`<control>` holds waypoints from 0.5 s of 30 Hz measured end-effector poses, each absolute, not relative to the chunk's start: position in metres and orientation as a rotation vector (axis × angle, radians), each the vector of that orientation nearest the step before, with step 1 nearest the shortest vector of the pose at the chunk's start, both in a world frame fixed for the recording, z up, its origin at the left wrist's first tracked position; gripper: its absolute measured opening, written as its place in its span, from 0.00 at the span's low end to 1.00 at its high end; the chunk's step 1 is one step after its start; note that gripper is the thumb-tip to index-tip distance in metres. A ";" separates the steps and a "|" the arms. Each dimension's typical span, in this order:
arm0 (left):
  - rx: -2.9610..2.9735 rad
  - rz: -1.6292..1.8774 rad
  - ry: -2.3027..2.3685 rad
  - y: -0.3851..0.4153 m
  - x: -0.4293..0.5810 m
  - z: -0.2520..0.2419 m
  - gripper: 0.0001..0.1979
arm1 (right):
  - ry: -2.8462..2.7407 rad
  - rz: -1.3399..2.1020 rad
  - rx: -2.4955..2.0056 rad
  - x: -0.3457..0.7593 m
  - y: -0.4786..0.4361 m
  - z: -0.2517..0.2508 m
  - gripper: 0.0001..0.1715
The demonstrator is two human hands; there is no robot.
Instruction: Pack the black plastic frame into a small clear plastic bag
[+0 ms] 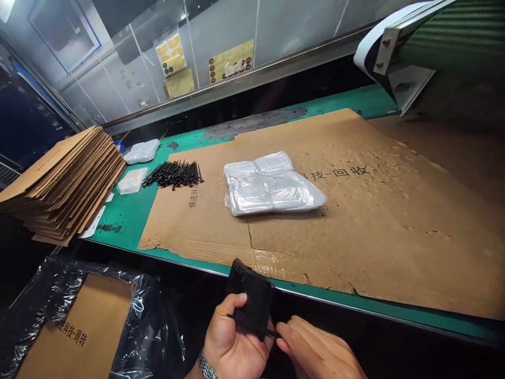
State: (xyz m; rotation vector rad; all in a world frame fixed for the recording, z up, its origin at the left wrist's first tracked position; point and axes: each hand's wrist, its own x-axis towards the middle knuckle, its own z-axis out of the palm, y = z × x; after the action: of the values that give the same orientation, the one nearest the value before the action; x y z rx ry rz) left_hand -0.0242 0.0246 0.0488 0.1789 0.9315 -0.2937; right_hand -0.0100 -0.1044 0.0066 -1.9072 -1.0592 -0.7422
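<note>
My left hand [234, 339], with a metal wristwatch, grips a flat black rectangular object [250, 297] at the bottom centre. A thin black cable tie [270, 332] runs around the object, and its tail sticks out to the right. My right hand [315, 351] pinches that tail between its fingers. Far ahead on the cardboard sheet [335, 231] lies a pile of loose black cable ties [173, 173], and a bundle of clear plastic bags [270, 184] sits to its right. Both are well out of reach of my hands.
A tall stack of flattened cardboard [67, 179] stands at the left end of the green work surface [371, 102]. Small plastic packets [141, 151] lie next to it. A black-lined bin with cardboard [74, 326] sits at lower left, and a green machine housing [445, 47] stands upper right.
</note>
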 end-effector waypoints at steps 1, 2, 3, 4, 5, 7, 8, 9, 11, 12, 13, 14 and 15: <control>0.172 -0.309 0.919 0.024 -0.026 0.047 0.13 | -1.064 -0.734 -1.927 -0.008 -0.106 0.008 0.09; 0.152 -0.323 0.895 0.024 -0.027 0.045 0.12 | -1.059 -0.740 -1.944 -0.006 -0.109 0.010 0.09; 0.126 -0.340 0.869 0.024 -0.029 0.043 0.11 | -1.048 -0.754 -1.960 -0.005 -0.111 0.010 0.09; 0.098 -0.356 0.850 0.025 -0.031 0.041 0.09 | -1.032 -0.774 -1.974 -0.002 -0.113 0.010 0.09; 0.078 -0.371 0.842 0.026 -0.032 0.038 0.08 | -1.007 -0.796 -1.985 0.000 -0.115 0.010 0.09; 0.081 -0.427 0.832 0.029 -0.034 0.033 0.05 | -0.957 -0.799 -1.999 0.004 -0.119 0.008 0.08; 0.093 -0.476 0.809 0.031 -0.035 0.030 0.05 | -0.934 -0.771 -2.000 0.006 -0.121 0.008 0.08; 0.110 -0.527 0.768 0.034 -0.036 0.027 0.07 | -0.907 -0.721 -1.996 0.008 -0.123 0.008 0.08; 0.201 -0.603 0.643 0.038 -0.037 0.022 0.11 | -0.858 -0.584 -1.961 0.010 -0.126 0.010 0.09; 0.274 -0.603 0.576 0.039 -0.037 0.021 0.13 | -0.852 -0.509 -1.937 0.011 -0.128 0.011 0.10; 0.351 -0.577 0.519 0.040 -0.036 0.020 0.14 | -0.861 -0.442 -1.914 0.010 -0.129 0.013 0.11; 0.423 -0.538 0.474 0.040 -0.035 0.020 0.15 | -0.886 -0.392 -1.894 0.010 -0.130 0.015 0.12; 0.474 -0.503 0.437 0.039 -0.034 0.020 0.17 | -0.926 -0.365 -1.876 0.008 -0.131 0.016 0.12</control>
State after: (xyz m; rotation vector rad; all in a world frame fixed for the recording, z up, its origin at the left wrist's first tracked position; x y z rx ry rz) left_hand -0.0338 0.0392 0.0202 0.4744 0.4371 -0.5026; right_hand 0.0083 -0.1309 0.0160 -1.8759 -0.9258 -0.3649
